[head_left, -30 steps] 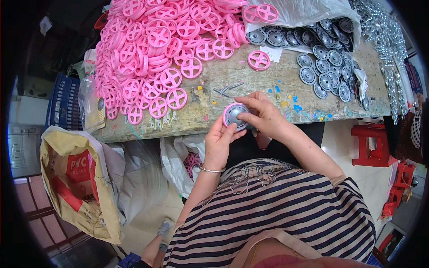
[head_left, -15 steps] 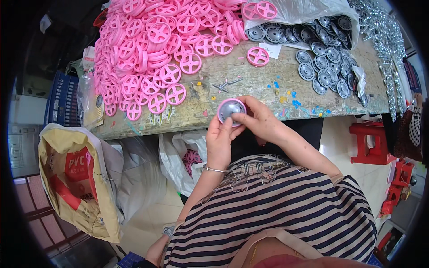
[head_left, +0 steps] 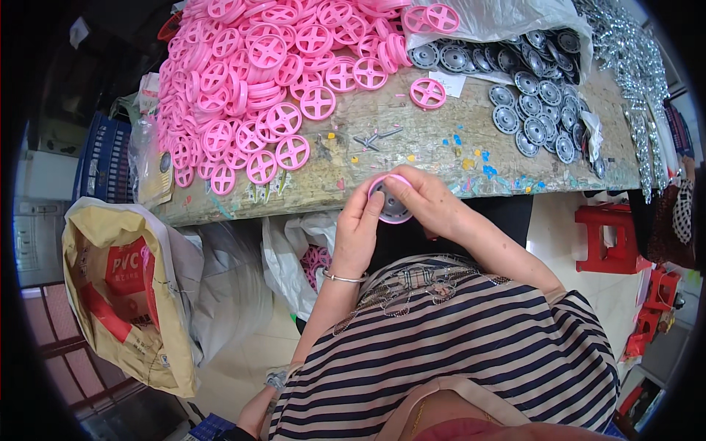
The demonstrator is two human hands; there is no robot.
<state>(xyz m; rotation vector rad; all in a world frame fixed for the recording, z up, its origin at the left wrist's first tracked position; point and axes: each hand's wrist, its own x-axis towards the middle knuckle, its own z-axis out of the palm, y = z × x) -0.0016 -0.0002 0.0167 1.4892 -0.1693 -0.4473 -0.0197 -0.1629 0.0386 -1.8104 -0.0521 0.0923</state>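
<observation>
Both hands hold one toy wheel (head_left: 395,209), a pink ring with a dark grey disc set inside it, just off the table's front edge. My left hand (head_left: 360,218) is closed on its left side, thumb pressed on the disc. From the upper right my right hand (head_left: 421,197) grips the rim, its thumb also on the face. Beyond lies a big heap of pink four-spoked wheel rings (head_left: 266,50). Grey hubcap-like discs (head_left: 531,106) spread at the far right, some spilling from a white plastic bag (head_left: 507,20).
The worn wooden table (head_left: 294,192) carries small dark pins (head_left: 377,138) and coloured scraps. An open yellow-lined sack (head_left: 110,220) stands at lower left beside a white bag (head_left: 283,257) with pink parts. Silver tinsel (head_left: 625,66) hangs at right, near a red stool (head_left: 610,239).
The wheel has shifted slightly right and down and tilted. My left thumb has moved up the disc, and my right thumb now presses near the upper rim.
</observation>
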